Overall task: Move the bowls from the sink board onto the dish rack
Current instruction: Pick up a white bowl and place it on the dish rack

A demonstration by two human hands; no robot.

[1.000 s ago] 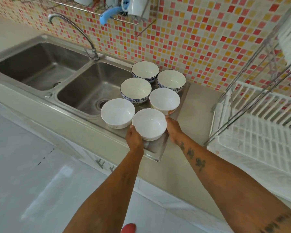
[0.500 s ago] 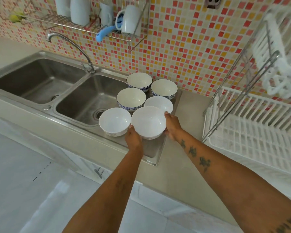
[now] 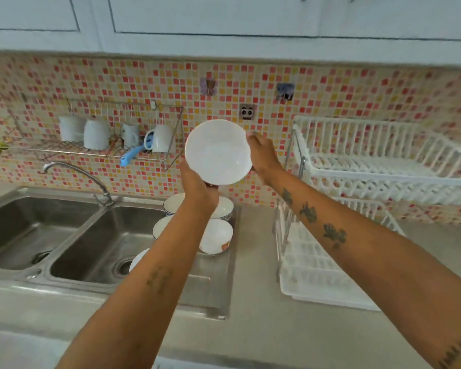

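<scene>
Above the sink board [image 3: 210,286], a white bowl [image 3: 218,152] is held up in front of the tiled wall, tilted so its inside faces the camera. It is clasped between both hands: the left hand [image 3: 197,182] is closed on its lower left edge, the right hand [image 3: 261,155] on its right rim. Other bowls [image 3: 215,239] are left on the board below, partly hidden by the left arm. The rack [image 3: 383,166] stands to the right on the surface, its upper tier near the bowl. The bowl is judged stiff, smooth, probably slippery if wet, and breakable, yet light. A hold on opposite rims, as now, is judged safest, and it should be set down gently between the rack's bars.
</scene>
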